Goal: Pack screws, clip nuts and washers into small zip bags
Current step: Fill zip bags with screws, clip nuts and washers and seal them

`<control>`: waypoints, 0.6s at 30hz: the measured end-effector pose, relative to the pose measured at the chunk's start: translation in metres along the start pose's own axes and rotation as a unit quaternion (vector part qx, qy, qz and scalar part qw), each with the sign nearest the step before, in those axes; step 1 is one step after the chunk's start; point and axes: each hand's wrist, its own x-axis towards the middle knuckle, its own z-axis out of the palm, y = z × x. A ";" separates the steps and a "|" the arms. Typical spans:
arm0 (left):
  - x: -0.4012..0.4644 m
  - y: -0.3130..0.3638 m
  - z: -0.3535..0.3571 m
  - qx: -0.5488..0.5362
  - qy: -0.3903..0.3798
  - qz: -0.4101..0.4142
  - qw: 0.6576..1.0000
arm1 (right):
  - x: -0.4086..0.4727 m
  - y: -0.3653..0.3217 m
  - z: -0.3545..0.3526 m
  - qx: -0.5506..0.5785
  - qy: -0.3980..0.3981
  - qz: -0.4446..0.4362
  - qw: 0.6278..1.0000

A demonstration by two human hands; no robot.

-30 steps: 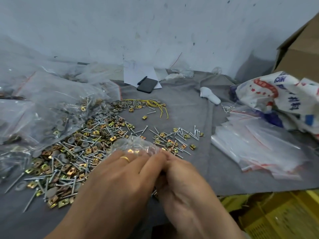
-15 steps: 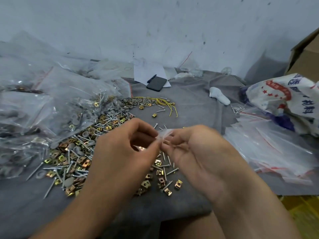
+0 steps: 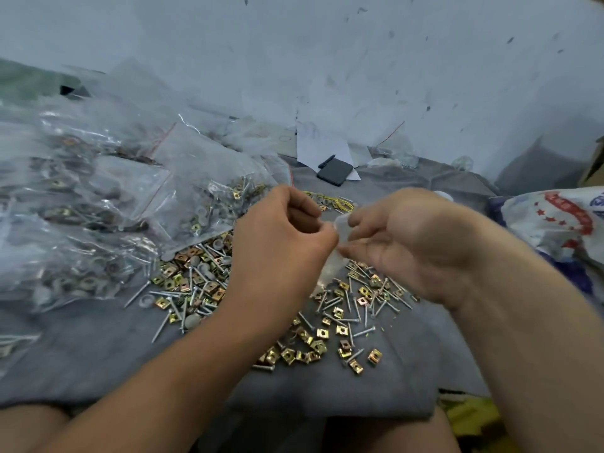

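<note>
Small zip bag (image 3: 340,237): light, limp, slippery; I judge its mouth best gripped; left hand (image 3: 277,243) at 9 o'clock and right hand (image 3: 405,243) at 3 pinch it.

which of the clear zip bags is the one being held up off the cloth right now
The small zip bag pinched between the left hand and right hand. The filled bags piled at left lie on the grey cloth.

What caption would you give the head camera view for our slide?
Both hands, left and right, pinch a small clear plastic zip bag above loose silver screws and brass-coloured square clip nuts on grey cloth.
</note>
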 end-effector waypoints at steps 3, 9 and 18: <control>0.006 0.001 -0.008 -0.006 0.024 0.028 0.999 | -0.009 -0.013 0.009 -0.319 -0.038 -0.095 0.942; 0.042 -0.003 -0.044 -0.060 0.108 0.051 0.991 | -0.017 -0.003 0.021 -0.201 0.048 -0.344 0.916; 0.086 -0.018 -0.088 -0.090 0.118 0.088 0.985 | 0.024 0.074 0.044 -0.169 0.022 -0.275 0.946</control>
